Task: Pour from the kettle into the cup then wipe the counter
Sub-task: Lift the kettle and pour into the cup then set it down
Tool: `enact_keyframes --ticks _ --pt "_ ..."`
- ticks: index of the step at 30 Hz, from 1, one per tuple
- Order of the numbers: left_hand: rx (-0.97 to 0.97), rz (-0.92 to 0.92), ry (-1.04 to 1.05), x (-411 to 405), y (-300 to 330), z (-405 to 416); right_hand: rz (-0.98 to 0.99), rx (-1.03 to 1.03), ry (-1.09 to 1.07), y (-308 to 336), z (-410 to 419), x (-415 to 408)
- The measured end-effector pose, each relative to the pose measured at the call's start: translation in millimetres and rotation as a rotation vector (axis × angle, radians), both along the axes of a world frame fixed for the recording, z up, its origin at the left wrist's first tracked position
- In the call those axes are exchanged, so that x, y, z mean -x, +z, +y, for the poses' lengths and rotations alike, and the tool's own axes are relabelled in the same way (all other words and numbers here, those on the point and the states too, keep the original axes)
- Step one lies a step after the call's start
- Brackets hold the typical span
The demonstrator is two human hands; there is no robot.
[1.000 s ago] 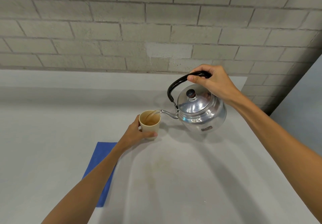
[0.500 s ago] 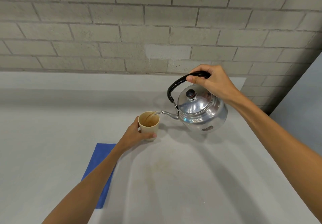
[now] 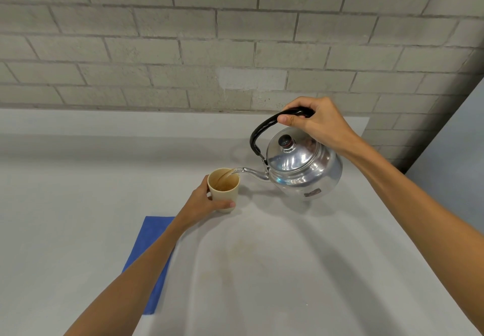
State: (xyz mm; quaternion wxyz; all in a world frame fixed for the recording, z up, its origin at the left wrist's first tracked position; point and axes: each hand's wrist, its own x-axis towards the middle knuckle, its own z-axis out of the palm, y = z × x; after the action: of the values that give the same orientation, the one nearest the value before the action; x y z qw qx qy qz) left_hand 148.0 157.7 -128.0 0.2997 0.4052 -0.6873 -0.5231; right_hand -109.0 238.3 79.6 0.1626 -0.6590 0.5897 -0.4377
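A shiny metal kettle [image 3: 303,170] with a black handle hangs tilted above the grey counter [image 3: 262,270], its thin spout over a beige cup [image 3: 224,191]. My right hand [image 3: 317,123] grips the top of the handle. A stream of liquid runs from the spout into the cup, which holds brownish liquid. My left hand [image 3: 201,204] is wrapped around the cup's left side and base, and the cup stands on the counter. A blue cloth [image 3: 154,241] lies flat on the counter, partly hidden under my left forearm.
A grey brick wall [image 3: 235,47] rises behind the counter. The counter's right edge [image 3: 408,231] runs diagonally beneath my right forearm, with floor beyond it. A faint stain [image 3: 246,249] marks the counter in front of the cup.
The pour continues with both hands in nearly the same place. The liquid in the cup looks slightly higher.
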Motion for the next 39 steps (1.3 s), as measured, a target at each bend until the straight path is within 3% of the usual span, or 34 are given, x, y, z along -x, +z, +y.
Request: enact_keyframes --ticks 32,39 --pt "0.023 -0.058 0.009 0 3 2 0.024 0.001 -0.003 -1 2 -2" --pt "0.011 -0.026 -0.003 0 4 6 -0.111 -0.002 -0.023 -12 0 4"
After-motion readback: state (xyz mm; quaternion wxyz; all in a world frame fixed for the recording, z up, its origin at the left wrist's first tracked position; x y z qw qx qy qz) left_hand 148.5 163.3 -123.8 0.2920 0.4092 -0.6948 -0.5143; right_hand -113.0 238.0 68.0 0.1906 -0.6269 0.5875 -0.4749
